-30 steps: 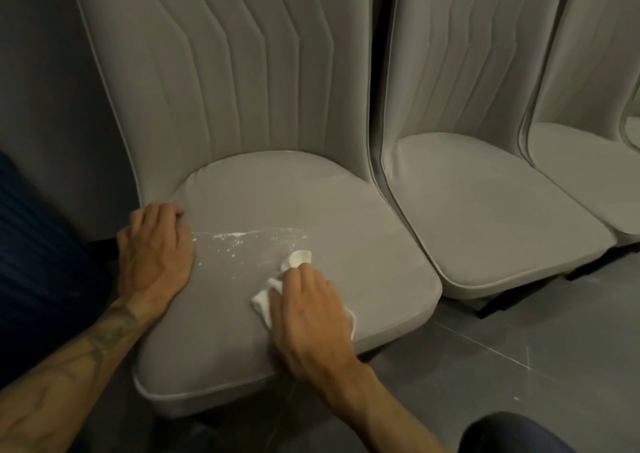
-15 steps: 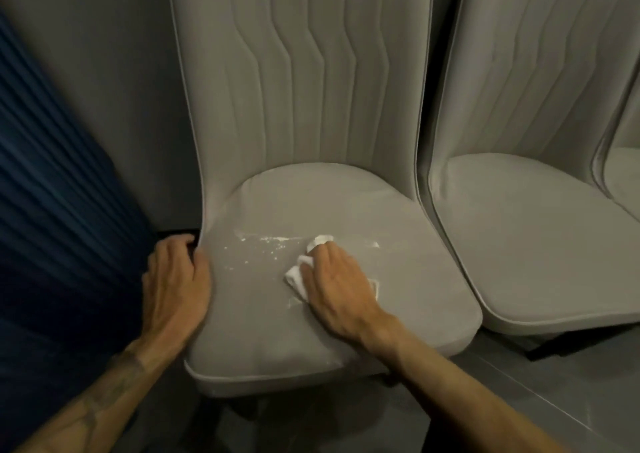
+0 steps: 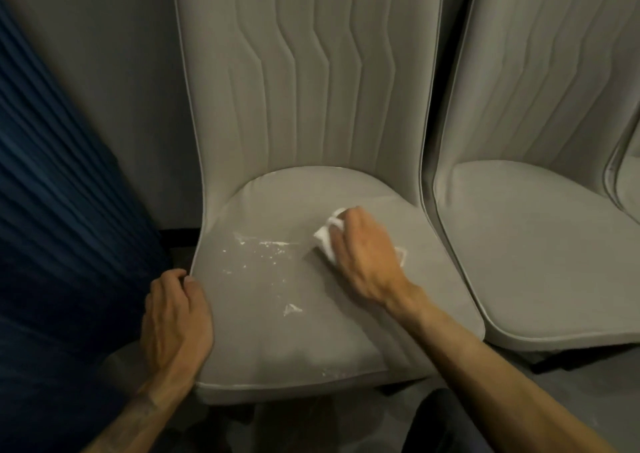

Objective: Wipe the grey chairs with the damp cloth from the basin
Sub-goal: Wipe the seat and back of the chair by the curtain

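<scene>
On the seat of the nearest grey chair [image 3: 277,331], the right hand [image 3: 367,255] presses a white cloth [image 3: 323,241] flat toward the right of the cushion, its fingers [image 3: 346,220] curled over the cloth. The left hand [image 3: 175,321] rests on the seat's left edge, fingers bent around the rim. White flecks [image 3: 266,248] lie between the hands. A second grey chair [image 3: 536,244] stands just beside it.
</scene>
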A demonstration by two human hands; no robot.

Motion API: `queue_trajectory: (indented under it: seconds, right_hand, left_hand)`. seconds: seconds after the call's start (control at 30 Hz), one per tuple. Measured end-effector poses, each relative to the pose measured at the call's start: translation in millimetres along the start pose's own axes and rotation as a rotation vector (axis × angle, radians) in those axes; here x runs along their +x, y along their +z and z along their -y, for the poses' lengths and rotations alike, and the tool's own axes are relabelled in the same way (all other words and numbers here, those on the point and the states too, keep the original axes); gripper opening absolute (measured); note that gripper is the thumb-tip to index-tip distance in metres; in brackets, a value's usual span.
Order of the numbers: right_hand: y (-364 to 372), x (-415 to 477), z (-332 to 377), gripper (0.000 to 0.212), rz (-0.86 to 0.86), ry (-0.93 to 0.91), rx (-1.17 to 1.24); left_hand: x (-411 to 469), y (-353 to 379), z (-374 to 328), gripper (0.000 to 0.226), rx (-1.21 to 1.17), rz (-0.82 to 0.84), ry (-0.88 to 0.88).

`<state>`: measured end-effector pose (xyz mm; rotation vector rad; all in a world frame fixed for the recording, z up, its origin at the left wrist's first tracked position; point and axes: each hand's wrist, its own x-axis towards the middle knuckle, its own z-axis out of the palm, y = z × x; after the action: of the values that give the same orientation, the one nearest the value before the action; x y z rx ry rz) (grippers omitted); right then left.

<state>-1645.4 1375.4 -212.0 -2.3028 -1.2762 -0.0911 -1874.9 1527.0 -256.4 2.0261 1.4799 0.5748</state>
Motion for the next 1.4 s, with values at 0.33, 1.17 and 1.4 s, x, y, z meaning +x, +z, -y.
queue_trajectory:
  seconds: [0.33,1.17,1.4]
  right_hand:
    - [36.1,3.7,18.4,0.035,0.168,-0.101,-0.061]
    - [48.6,61.1,14.7,0.037,0.128,0.005,0.019]
    - [39.1,80.6,2.2,0.027,0.122,-0.074,0.038]
  left_hand:
    - [2.5,3.0,2.1,0.036,0.010,0.016,0.031]
    - [6.3,3.8,6.8,0.028,-0.032,0.017,0.007]
    - [7.8,1.3,8.7,0.024,-0.025,0.014,0.011]
